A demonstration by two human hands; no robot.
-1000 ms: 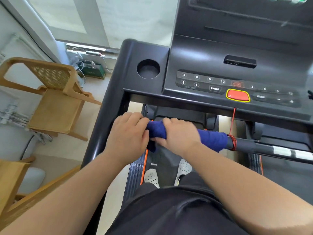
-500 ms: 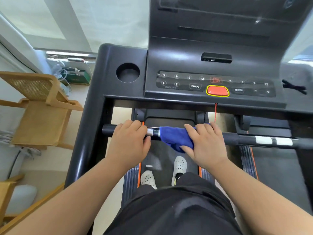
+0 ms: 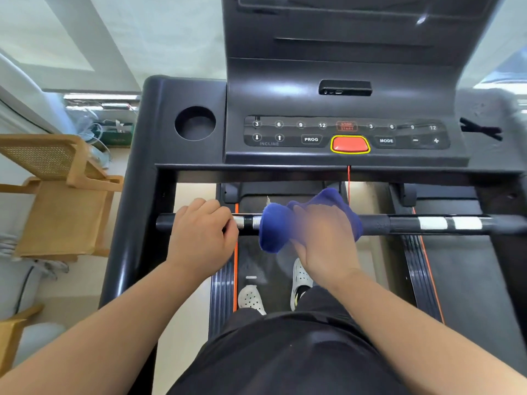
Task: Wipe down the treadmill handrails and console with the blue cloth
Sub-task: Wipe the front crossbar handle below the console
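Now, both hands on the handrail

The left hand (image 3: 202,233) curls round the black handrail (image 3: 399,225). Just beside it, the blurred right hand (image 3: 323,243) clutches the blue cloth (image 3: 273,226), bunched over the same bar. Beyond stands the console (image 3: 285,101).

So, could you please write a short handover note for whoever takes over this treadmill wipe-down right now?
Left hand grips the handrail near its left end, with no cloth.
Right hand holds the blue cloth bunched over the handrail's middle. It is blurred, so it is likely mid-wipe.
Done: cannot tell how much of the rail is wiped.
Left: probably the rail's right stretch by the white tape bands, then the console.
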